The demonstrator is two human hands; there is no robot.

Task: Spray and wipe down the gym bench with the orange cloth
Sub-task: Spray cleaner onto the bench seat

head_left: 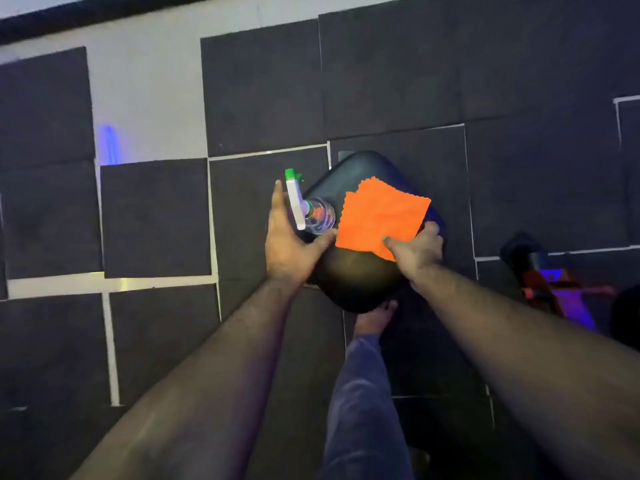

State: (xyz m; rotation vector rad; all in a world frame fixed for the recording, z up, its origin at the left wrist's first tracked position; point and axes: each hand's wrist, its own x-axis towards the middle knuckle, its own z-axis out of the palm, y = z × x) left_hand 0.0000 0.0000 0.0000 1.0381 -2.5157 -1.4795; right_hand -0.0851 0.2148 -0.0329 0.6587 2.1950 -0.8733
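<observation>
A black padded gym bench [356, 271] lies below me, seen from straight above. On its pad lies the flat orange cloth [379, 216] with zigzag edges. My right hand [417, 252] pinches the cloth's near corner. A clear spray bottle [313, 216] with a white and green trigger head stands at the pad's left edge. My left hand [291, 244] wraps around the bottle, fingers reaching past the trigger head.
The floor is dark square mats [156, 216] with pale gaps between them. An orange and black piece of equipment [550, 278] lies to the right of the bench. My foot [374, 317] and trouser leg show just below the bench.
</observation>
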